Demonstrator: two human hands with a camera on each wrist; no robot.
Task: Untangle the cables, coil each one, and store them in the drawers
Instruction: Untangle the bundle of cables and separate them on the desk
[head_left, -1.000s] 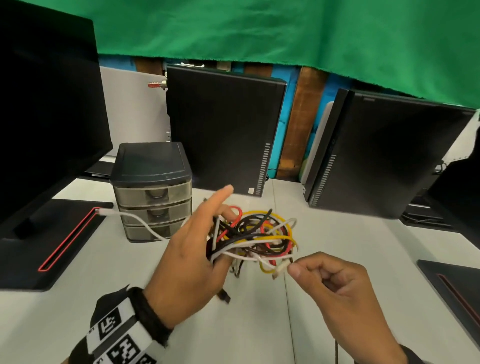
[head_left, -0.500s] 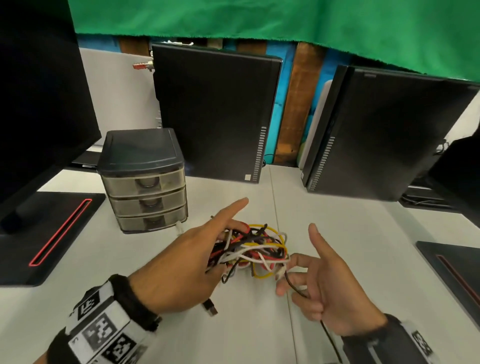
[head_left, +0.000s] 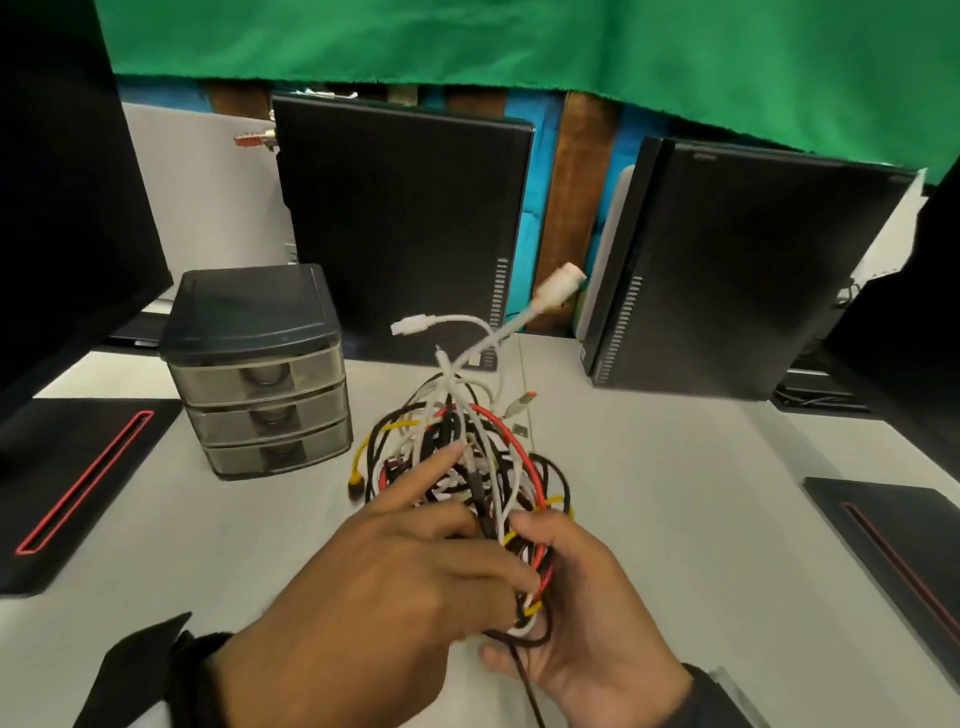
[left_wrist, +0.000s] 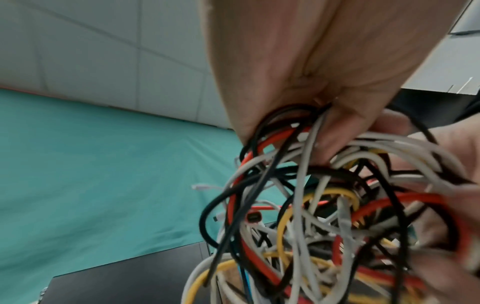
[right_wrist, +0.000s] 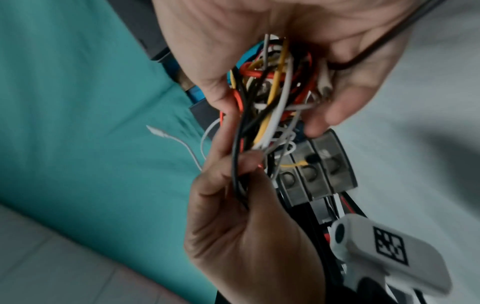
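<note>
A tangle of white, black, red and yellow cables (head_left: 483, 467) hangs in the air between my two hands, above the white table (head_left: 675, 467). My left hand (head_left: 436, 545) grips its near left side, index finger stretched into the loops. My right hand (head_left: 571, 582) curls round the near right side, and a black lead trails from it. Two white plug ends (head_left: 558, 283) stick up from the top. In the left wrist view the cables (left_wrist: 324, 205) fill the space under my palm. The right wrist view shows both hands on the bundle (right_wrist: 270, 98). The three-drawer unit (head_left: 260, 374) stands to the left, all drawers closed.
Two black computer towers (head_left: 400, 234) (head_left: 737, 270) stand upright at the back of the table. A dark monitor (head_left: 67, 182) fills the left, its base (head_left: 78, 483) on the table. Another base (head_left: 893, 540) lies at the right. Green cloth (head_left: 519, 41) hangs above.
The tangle has come up off the table. My right hand, open with a finger raised half a second ago, now curls round the cables. White plug ends now stick upward.
</note>
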